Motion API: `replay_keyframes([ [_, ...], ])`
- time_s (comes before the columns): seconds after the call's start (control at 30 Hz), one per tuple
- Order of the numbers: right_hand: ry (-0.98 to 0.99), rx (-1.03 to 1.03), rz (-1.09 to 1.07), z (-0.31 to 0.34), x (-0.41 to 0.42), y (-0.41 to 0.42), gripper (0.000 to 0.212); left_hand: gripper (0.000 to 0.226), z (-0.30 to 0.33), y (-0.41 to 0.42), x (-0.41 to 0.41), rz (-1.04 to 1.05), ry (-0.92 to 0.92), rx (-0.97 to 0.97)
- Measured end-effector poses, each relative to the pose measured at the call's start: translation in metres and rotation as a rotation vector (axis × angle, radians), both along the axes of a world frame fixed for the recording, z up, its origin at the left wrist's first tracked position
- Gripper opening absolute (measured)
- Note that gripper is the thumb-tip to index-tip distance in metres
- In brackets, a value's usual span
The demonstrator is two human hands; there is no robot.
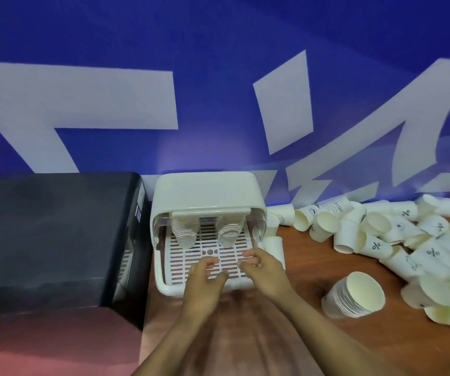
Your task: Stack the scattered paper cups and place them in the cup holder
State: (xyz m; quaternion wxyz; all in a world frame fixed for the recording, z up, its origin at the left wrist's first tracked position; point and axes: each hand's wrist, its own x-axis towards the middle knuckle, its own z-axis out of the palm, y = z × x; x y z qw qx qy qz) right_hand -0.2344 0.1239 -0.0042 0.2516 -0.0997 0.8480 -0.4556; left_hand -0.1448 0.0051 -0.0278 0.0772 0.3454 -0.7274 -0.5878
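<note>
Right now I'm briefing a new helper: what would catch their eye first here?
The heap of loose cups sprawled along the table's right side, with one stack lying on its side nearer. Then the white holder at centre, two stacks inside, both hands over its tray. A black box stands left.

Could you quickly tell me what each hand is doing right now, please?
Left hand: open, fingers loosely curled, holding nothing.
Right hand: open, fingers loosely curled, holding nothing.

"%" on paper cups (376,245), "HELLO" on one cup (336,208)
</note>
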Motion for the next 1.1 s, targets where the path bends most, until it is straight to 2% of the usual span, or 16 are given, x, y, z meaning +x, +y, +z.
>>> replay_keyframes([
  [0.07, 0.055, 0.034, -0.025, 0.016, -0.005, 0.019, 0.017, 0.024, 0.009, 0.010, -0.005, -0.138, -0.004, -0.083],
  [0.2, 0.128, 0.118, -0.046, 0.041, -0.028, 0.057, 0.019, 0.034, 0.025, 0.037, -0.032, -0.314, -0.013, -0.191],
  [0.4, 0.200, 0.210, -0.016, 0.070, -0.085, 0.114, 0.017, 0.052, 0.034, 0.089, -0.074, -0.426, -0.111, -0.170],
  [0.53, 0.264, 0.308, 0.045, 0.075, -0.140, 0.149, 0.028, 0.061, 0.032, 0.115, -0.105, -0.359, -0.194, -0.162],
  [0.67, 0.297, 0.413, 0.144, 0.057, -0.189, 0.173, 0.042, 0.052, 0.012, 0.126, -0.143, -0.230, -0.202, -0.205],
  [0.83, 0.373, 0.533, 0.286, 0.029, -0.230, 0.179, 0.059, 0.075, -0.017, 0.134, -0.175, -0.115, -0.379, -0.223],
  [1.0, 0.430, 0.614, 0.427, 0.006, -0.256, 0.176, 0.069, 0.079, -0.036, 0.146, -0.185, -0.071, -0.433, -0.440],
  [1.1, 0.427, 0.623, 0.482, -0.001, -0.269, 0.171, 0.074, 0.075, -0.039, 0.147, -0.190, -0.040, -0.436, -0.504],
])
